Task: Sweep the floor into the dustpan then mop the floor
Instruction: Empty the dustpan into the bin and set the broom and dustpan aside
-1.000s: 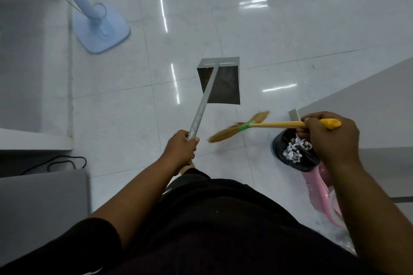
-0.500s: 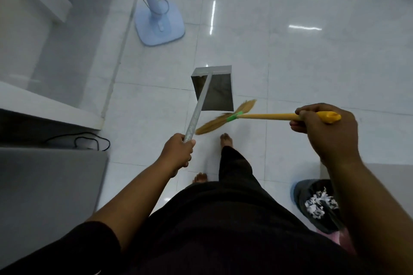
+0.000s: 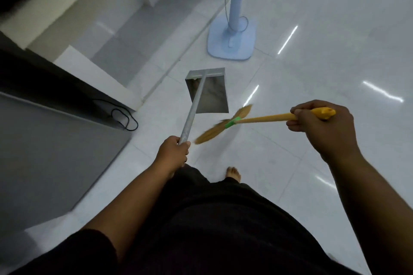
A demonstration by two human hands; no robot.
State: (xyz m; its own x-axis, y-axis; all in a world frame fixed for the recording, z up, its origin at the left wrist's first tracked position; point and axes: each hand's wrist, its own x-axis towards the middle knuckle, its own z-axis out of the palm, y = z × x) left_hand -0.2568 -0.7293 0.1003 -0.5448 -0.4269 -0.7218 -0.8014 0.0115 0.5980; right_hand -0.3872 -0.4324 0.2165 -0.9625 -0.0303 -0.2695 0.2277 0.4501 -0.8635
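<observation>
In the head view, the dustpan [image 3: 212, 96] sits at the centre of the frame, its mouth toward the bottom of the frame, low over or on the glossy white floor [image 3: 312, 62]; which, I cannot tell. It looks like thin sheet metal, so probably light and rigid, best steered from high on its long grey handle [image 3: 192, 114]. The left hand [image 3: 173, 152] grips exactly there, fingers wrapped fully round the top end. Right of centre, the right hand [image 3: 321, 125] closes round the yellow end of the broom [image 3: 263, 117]. That stick seems stiff and light, while the straw bristles [image 3: 214, 133], just below the pan's mouth, should bend softly.
</observation>
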